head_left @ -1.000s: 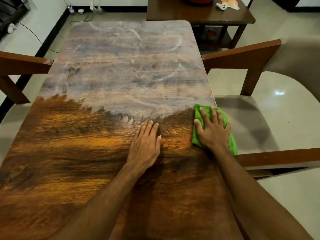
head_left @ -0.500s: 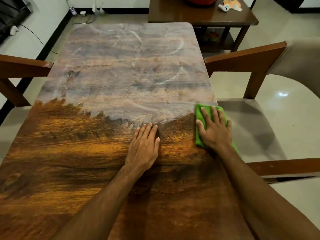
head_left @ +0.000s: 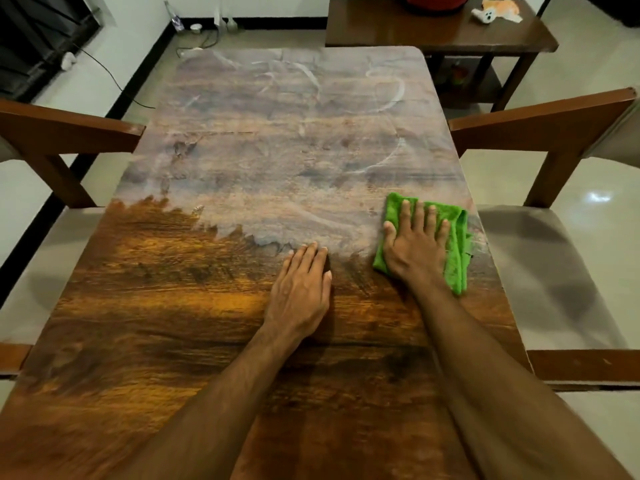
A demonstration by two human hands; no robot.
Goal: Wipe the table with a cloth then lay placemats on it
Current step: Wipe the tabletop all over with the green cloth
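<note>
Nearby, chairs (head_left: 540, 133) flank table (head_left: 173, 306) w/ cloth (head_left: 457, 244)

1. No readable text, label, brand, number or sign anywhere in view
2. Nothing printed or written on the surface (head_left: 277, 161), only wood grain and pale smears
3. Green cloth (head_left: 457, 237) plain, with no tag or lettering visible
4. Small bottle (head_left: 177, 20) on the floor by the far wall too small and blurred for any label to be read
</note>
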